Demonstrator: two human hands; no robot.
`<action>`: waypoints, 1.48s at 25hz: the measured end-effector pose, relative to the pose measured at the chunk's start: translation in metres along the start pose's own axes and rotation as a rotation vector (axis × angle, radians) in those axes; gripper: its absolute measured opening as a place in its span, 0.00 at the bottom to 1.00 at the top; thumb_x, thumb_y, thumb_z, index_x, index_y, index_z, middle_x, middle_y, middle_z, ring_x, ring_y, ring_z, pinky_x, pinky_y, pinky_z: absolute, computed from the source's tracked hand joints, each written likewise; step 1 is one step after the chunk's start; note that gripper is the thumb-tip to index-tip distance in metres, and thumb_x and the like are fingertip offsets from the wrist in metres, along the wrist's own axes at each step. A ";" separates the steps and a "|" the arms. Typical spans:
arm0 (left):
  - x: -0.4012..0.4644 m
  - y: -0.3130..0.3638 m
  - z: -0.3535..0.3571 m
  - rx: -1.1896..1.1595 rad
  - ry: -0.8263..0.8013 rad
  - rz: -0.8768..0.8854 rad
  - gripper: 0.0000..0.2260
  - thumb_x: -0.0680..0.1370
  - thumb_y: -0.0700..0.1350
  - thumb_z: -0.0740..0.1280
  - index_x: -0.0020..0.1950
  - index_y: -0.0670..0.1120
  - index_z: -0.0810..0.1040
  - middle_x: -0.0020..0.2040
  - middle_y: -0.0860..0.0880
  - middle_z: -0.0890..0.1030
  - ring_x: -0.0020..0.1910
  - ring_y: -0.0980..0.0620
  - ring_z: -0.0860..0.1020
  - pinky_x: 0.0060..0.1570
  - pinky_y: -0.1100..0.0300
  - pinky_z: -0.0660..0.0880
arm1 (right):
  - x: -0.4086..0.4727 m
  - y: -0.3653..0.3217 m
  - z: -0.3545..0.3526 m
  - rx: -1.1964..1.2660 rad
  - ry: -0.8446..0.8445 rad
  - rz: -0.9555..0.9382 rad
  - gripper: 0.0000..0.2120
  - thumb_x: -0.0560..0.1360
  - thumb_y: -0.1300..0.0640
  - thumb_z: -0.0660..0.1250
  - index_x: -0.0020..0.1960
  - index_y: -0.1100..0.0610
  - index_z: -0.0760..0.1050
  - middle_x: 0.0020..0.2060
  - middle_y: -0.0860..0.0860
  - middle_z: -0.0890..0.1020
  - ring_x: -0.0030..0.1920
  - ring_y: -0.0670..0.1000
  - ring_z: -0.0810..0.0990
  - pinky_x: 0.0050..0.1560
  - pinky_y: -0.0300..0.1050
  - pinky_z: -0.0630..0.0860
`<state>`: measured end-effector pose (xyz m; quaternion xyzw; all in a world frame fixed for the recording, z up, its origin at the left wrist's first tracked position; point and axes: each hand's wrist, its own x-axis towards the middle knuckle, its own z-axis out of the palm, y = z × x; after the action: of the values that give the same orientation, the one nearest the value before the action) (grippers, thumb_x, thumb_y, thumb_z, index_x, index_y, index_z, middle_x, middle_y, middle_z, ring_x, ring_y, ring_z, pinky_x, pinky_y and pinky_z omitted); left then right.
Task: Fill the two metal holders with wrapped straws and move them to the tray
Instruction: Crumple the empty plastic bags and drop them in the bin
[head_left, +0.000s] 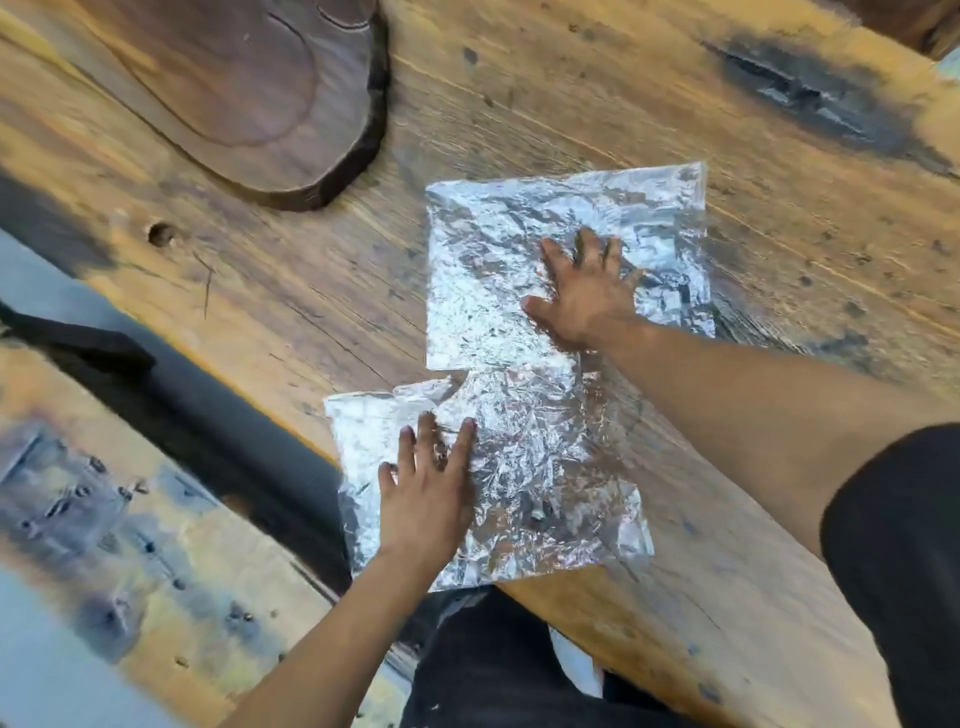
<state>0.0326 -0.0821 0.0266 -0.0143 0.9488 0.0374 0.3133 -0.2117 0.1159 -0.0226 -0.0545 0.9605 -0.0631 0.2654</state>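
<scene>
Two crinkled sheets of aluminium foil lie flat on a wooden table. The far foil sheet (498, 270) sits at the centre right, and my right hand (587, 296) presses flat on it with fingers spread. The near foil sheet (545, 478) reaches the table's front edge, and my left hand (426, 493) lies flat on its left part, fingers apart. Neither hand grips anything. No metal holders, wrapped straws or tray are in view.
A dark wooden slab (244, 93) with a bark edge rests on the table (727, 130) at the upper left. A wooden bench (130, 519) runs along the lower left, below the table's edge. Dark scorch marks (810, 98) show at the upper right.
</scene>
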 end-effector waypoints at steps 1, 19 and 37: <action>0.002 -0.003 0.002 -0.004 -0.011 0.013 0.36 0.83 0.58 0.58 0.81 0.62 0.35 0.83 0.42 0.39 0.82 0.36 0.43 0.75 0.34 0.59 | 0.002 -0.001 0.001 -0.004 -0.017 0.013 0.44 0.74 0.26 0.58 0.81 0.37 0.41 0.82 0.54 0.41 0.80 0.68 0.38 0.72 0.79 0.45; -0.033 -0.005 0.001 -0.042 -0.024 0.148 0.27 0.76 0.32 0.62 0.73 0.52 0.72 0.70 0.46 0.67 0.67 0.43 0.68 0.59 0.48 0.78 | -0.166 0.027 0.048 0.435 0.004 0.346 0.26 0.74 0.65 0.70 0.68 0.47 0.72 0.55 0.51 0.67 0.65 0.59 0.70 0.61 0.51 0.74; -0.105 0.235 0.056 0.243 -0.131 0.523 0.16 0.78 0.35 0.63 0.63 0.46 0.80 0.64 0.42 0.73 0.61 0.41 0.79 0.61 0.49 0.77 | -0.505 0.200 0.190 0.955 0.123 0.998 0.15 0.76 0.61 0.64 0.61 0.53 0.78 0.61 0.58 0.77 0.58 0.58 0.80 0.60 0.45 0.76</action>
<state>0.1376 0.1573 0.0589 0.2706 0.8956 0.0040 0.3531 0.3028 0.3653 0.0397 0.5202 0.7512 -0.3522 0.2027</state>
